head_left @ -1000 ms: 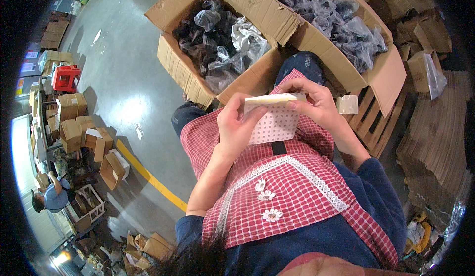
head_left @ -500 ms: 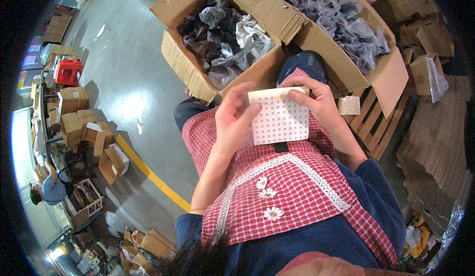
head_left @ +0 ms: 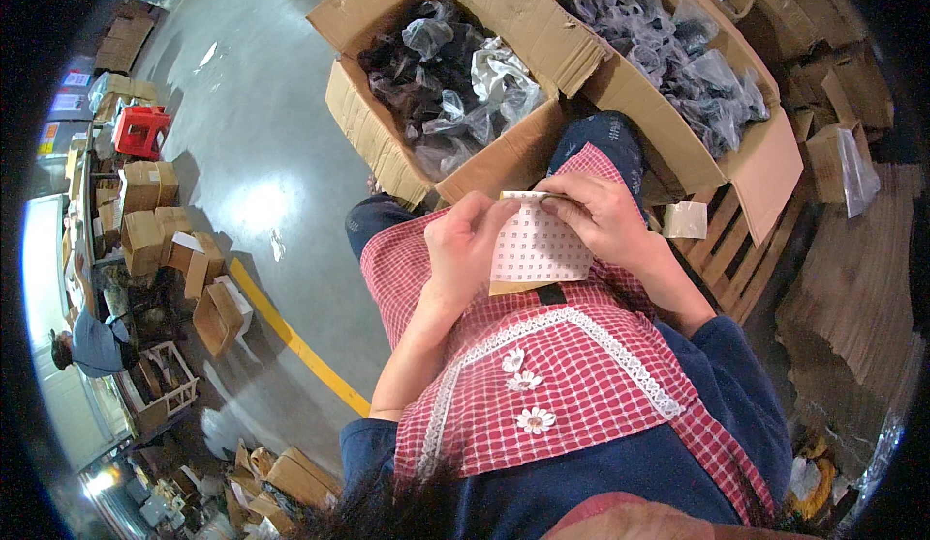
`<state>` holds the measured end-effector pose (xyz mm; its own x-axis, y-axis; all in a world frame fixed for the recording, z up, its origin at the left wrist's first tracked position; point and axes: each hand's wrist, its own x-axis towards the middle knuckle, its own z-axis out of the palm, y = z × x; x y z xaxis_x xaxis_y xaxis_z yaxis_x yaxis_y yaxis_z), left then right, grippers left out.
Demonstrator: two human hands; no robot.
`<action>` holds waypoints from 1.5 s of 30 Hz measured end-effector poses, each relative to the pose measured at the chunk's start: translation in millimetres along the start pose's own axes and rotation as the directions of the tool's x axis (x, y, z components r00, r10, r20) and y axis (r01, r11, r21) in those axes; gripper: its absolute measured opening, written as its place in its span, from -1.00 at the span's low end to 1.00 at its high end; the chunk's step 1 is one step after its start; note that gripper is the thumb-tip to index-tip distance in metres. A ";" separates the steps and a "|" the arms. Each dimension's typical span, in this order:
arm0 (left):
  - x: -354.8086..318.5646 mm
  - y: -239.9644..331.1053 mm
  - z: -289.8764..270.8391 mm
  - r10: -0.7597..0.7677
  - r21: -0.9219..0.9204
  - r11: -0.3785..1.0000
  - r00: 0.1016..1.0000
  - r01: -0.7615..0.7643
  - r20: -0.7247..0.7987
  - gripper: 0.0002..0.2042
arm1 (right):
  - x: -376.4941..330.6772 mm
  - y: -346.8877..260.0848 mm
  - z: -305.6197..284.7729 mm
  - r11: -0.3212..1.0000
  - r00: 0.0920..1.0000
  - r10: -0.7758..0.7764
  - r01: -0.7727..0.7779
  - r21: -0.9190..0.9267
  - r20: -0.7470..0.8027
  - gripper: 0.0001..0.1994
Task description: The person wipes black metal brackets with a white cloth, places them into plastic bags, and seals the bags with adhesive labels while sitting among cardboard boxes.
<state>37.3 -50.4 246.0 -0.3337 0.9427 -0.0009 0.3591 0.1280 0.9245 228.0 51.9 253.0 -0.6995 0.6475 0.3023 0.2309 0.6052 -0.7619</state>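
Note:
A white sticker sheet, covered in rows of small dark printed marks, is held over my lap. Yellowish backing shows along its lower edge. My left hand is closed on the sheet's upper left side, thumb and fingers pinched together. At the top edge, my right hand pinches the sheet between thumb and bent fingers. Both sets of fingertips sit close to each other there, and they partly hide the upper edge. Beneath the sheet lies my red-and-white checked apron.
Ahead stands an open cardboard box of dark items in clear plastic bags. A second box of bagged items rests on a wooden pallet to the right. Flattened cardboard is stacked at far right. A person works at far left.
My fingertips have come closer together at the sheet's top edge. The yellowish strip at the top no longer shows, and yellowish backing now appears along the bottom.

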 end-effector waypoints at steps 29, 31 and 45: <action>143.4 -174.0 -18.5 -0.241 0.248 0.940 0.971 0.233 0.001 -0.74 | -19.7 256.8 -292.4 0.425 0.714 0.453 -0.699 -0.575 -0.534 -0.59; 163.7 -193.6 -15.0 -0.157 0.312 0.934 0.984 0.174 -0.079 -0.68 | -31.4 272.0 -295.0 0.242 0.799 0.307 -0.591 -0.770 -0.517 -0.52; 207.9 -257.0 -10.4 -0.324 0.037 0.944 0.941 0.329 -0.098 -0.56 | 213.8 166.7 58.9 0.948 0.984 0.100 -0.050 -0.313 0.145 -0.59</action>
<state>-133.4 109.5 12.1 -0.5156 0.8155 -0.2630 0.2617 0.4421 0.8580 77.1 264.0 156.9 -0.7637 0.6307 0.1380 0.4661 0.6865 -0.5582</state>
